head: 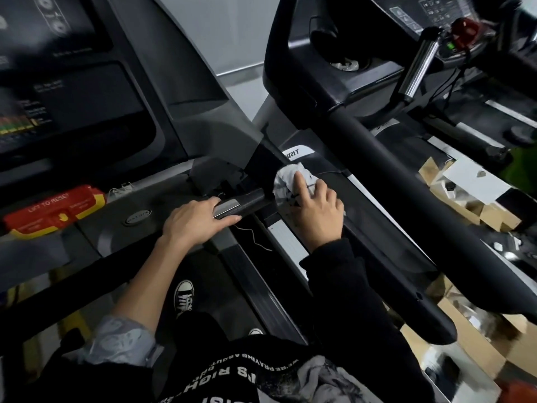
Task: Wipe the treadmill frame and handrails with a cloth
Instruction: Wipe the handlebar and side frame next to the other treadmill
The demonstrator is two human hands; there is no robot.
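Note:
I stand on a dark treadmill whose console (72,112) fills the upper left. A short black grip bar (250,199) with a silver sensor plate juts out from the console's base. My left hand (194,222) is wrapped around this bar near its inner end. My right hand (316,210) presses a white patterned cloth (287,178) against the bar's outer end and the frame beside it, index finger stretched over the cloth. The long black side handrail (406,216) runs diagonally on the right of my hands.
A red and yellow safety stop (55,210) sits left of the bar. A second treadmill with a console (348,68) stands at the upper right. Cardboard boxes and paper (476,193) lie on the floor at right. My shoe (183,298) rests on the belt.

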